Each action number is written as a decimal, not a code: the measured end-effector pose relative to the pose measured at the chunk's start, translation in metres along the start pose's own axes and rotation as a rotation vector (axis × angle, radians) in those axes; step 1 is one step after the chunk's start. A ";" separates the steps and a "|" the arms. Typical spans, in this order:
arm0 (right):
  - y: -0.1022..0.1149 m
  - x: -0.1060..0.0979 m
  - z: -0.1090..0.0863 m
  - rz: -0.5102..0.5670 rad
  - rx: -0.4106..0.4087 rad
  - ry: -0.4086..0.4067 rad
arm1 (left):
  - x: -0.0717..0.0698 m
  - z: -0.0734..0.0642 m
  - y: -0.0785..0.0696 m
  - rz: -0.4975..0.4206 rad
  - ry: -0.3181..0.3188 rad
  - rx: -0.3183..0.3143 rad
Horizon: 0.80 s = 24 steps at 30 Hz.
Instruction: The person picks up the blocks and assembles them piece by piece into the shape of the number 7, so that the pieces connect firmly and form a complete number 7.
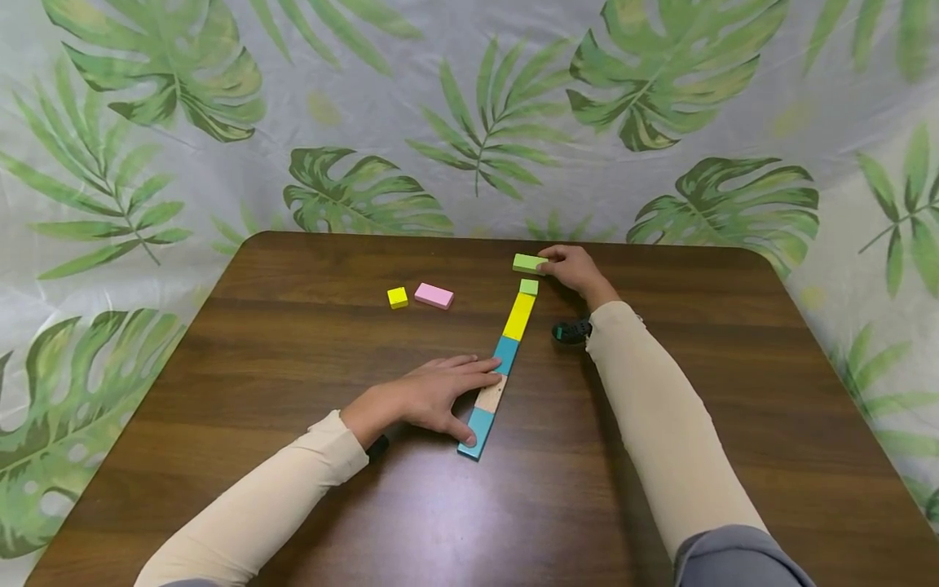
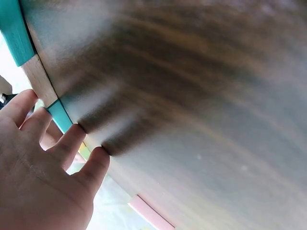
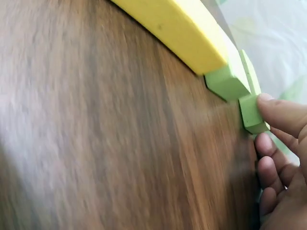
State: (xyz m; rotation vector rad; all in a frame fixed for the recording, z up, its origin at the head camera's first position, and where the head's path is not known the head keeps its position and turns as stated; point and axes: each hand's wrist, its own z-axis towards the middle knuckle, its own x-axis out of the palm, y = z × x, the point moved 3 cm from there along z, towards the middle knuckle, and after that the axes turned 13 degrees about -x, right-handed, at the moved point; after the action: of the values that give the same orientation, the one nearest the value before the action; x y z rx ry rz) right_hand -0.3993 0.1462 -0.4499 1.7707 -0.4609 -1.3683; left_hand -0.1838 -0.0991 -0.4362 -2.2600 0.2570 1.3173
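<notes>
A straight row of blocks runs away across the table: a teal block (image 1: 480, 424), a bare wood block (image 1: 490, 397), a second teal block (image 1: 506, 349), a long yellow block (image 1: 519, 316) and a small green block (image 1: 529, 287) at the far end. My left hand (image 1: 429, 395) lies spread along its left side, thumb on the near teal block and fingertips at the wood and second teal blocks. Beyond the far end, my right hand (image 1: 575, 271) pinches a longer green block (image 1: 526, 262) by its right end. That block lies crosswise to the row.
Left of the row's far part, a small yellow block (image 1: 398, 297) and a pink block (image 1: 434, 296) lie side by side on the brown wooden table (image 1: 293, 342). A leaf-patterned sheet (image 1: 484, 106) hangs behind the table's far edge.
</notes>
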 end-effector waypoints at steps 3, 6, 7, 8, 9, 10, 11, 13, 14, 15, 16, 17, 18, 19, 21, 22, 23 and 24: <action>0.004 0.002 0.002 -0.005 -0.003 -0.008 | 0.000 0.001 0.000 0.003 -0.001 0.003; 0.006 0.005 0.004 -0.008 -0.008 0.002 | 0.000 0.001 0.000 0.006 0.007 -0.002; 0.007 0.005 0.004 -0.006 -0.008 0.006 | 0.000 0.001 -0.001 0.006 0.009 -0.001; 0.008 0.006 0.004 -0.011 -0.011 0.010 | 0.001 0.001 -0.001 0.006 0.010 -0.002; 0.008 0.007 0.005 -0.014 -0.012 0.014 | 0.001 0.001 -0.001 0.007 0.012 -0.002; 0.009 0.009 0.006 -0.020 -0.014 0.022 | 0.001 0.001 -0.001 0.006 0.012 -0.001; 0.009 0.010 0.007 -0.025 -0.017 0.029 | 0.001 0.001 -0.001 0.006 0.013 -0.001; 0.011 0.013 0.009 -0.033 -0.023 0.041 | 0.002 0.001 0.000 0.007 0.013 0.001; 0.012 0.015 0.010 -0.035 -0.028 0.047 | 0.002 0.002 0.000 0.008 0.013 0.001; 0.014 0.016 0.011 -0.035 -0.032 0.052 | 0.002 0.002 0.000 0.007 0.013 0.001; 0.015 0.018 0.012 -0.033 -0.038 0.057 | 0.001 0.002 0.000 0.006 0.012 0.002; 0.016 0.019 0.012 -0.031 -0.044 0.060 | 0.001 0.002 0.000 0.005 0.011 0.003; 0.017 0.020 0.013 -0.030 -0.051 0.063 | 0.001 0.002 0.000 0.006 0.009 0.004; 0.019 0.021 0.014 -0.030 -0.059 0.068 | 0.000 0.002 0.000 0.006 0.008 0.005; 0.021 0.023 0.015 -0.036 -0.075 0.081 | 0.000 0.002 0.001 0.005 0.006 0.006; 0.022 0.024 0.016 -0.043 -0.084 0.089 | 0.000 0.001 0.001 0.007 0.006 0.006; 0.023 0.025 0.016 -0.051 -0.093 0.098 | 0.000 0.001 0.002 0.007 0.006 0.004; 0.024 0.026 0.017 -0.056 -0.100 0.103 | 0.000 0.001 0.002 0.008 0.006 0.004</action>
State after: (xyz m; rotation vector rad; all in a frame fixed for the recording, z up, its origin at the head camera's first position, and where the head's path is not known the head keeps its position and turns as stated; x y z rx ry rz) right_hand -0.4013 0.1068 -0.4482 1.7742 -0.2842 -1.3083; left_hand -0.1857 -0.1005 -0.4374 -2.2624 0.2707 1.3129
